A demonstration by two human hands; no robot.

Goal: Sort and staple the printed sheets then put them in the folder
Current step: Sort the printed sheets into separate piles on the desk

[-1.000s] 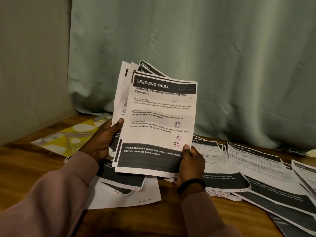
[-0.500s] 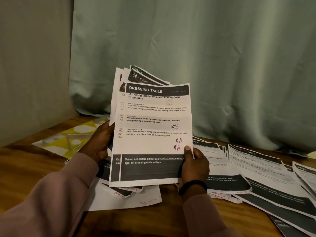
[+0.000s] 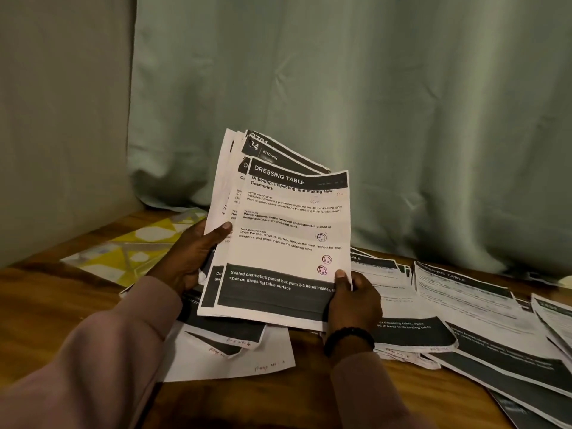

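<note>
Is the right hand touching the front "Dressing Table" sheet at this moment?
Touching. The head view shows the right hand pinching the front sheet at its lower right corner, thumb lying on the printed face.

Left hand (image 3: pixel 188 258), right hand (image 3: pixel 353 301): both gripping.

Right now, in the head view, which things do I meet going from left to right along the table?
Yellow patterned folder → left hand → held stack of sheets → right hand → sheets spread on the table.

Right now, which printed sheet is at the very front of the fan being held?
The DRESSING TABLE sheet about unboxing cosmetics; fully visible, pinched by the right hand, while the others peek out behind it.
</note>
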